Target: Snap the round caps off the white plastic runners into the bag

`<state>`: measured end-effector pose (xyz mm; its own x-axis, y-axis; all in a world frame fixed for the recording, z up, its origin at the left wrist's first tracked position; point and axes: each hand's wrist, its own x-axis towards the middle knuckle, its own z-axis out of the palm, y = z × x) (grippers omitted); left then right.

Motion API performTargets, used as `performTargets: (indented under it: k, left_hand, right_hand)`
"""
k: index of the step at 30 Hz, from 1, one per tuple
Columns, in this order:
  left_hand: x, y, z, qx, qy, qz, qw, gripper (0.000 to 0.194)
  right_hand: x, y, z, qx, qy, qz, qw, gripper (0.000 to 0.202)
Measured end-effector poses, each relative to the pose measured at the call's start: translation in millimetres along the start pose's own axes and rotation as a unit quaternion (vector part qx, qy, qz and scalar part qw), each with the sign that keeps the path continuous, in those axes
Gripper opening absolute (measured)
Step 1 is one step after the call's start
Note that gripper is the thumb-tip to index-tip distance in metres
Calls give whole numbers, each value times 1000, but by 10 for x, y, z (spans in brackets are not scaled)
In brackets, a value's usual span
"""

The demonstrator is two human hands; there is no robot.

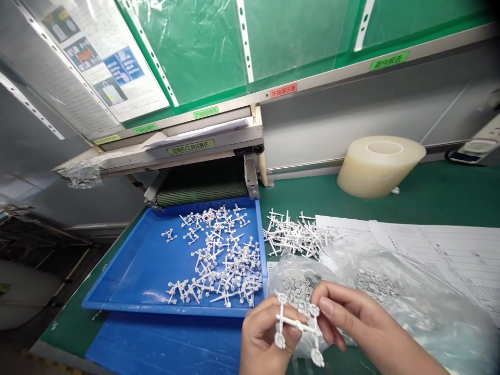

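White plastic sprue (297,325) with small round parts at its branch ends is pinched between left hand (262,338) and right hand (353,320), fingertips gripping opposite arms, just right of the blue tray (133,271), apparently positioned over the clear bag (410,307) of loose pieces.

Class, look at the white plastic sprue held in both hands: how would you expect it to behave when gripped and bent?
The white plastic sprue has thin runners, so it probably weighs very little and flexes slightly. The small round parts join by narrow necks, so they likely snap off under a twist. The left hand and right hand pinch it with fingertips only, which suggests it needs little force.
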<state>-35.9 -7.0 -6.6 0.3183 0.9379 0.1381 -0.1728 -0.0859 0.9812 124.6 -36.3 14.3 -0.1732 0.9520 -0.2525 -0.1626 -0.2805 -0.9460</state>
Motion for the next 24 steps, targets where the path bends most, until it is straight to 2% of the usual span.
performTargets:
  k: [3,7,10,13,15,18,20,22,24]
  left_hand:
    - [3,-28,-30,13,-30,25,999,18]
    - [33,-37,-50,40,-71,94,992,18]
    - [63,-11,-46,47,-76,132,987,18]
    - [75,7,-43,55,-83,147,984,17]
    - [60,-6,-47,59,-79,135,986,18]
    - [12,-53,-50,55,-48,79,994,19]
    - [-21,-73,-45,43,-29,37,998,19]
    - [-44,-70,-31,35,-18,4,999,21]
    - [-58,-46,-14,34,-9,-24,999,24]
  right_hand:
    - [19,16,-7,11,-8,3,1000,38]
    - [37,19,4,45,-12,2,999,38]
    - [45,31,29,138,-53,29,989,34]
    - [56,50,46,246,-104,72,961,30]
    - [57,53,44,251,-99,79,960,30]
    - [30,50,28,104,-14,16,994,35]
    - [-14,64,22,-51,60,-56,995,33]
    - [-66,100,26,-196,111,-132,965,24]
    - [-110,146,35,-303,140,-223,916,12]
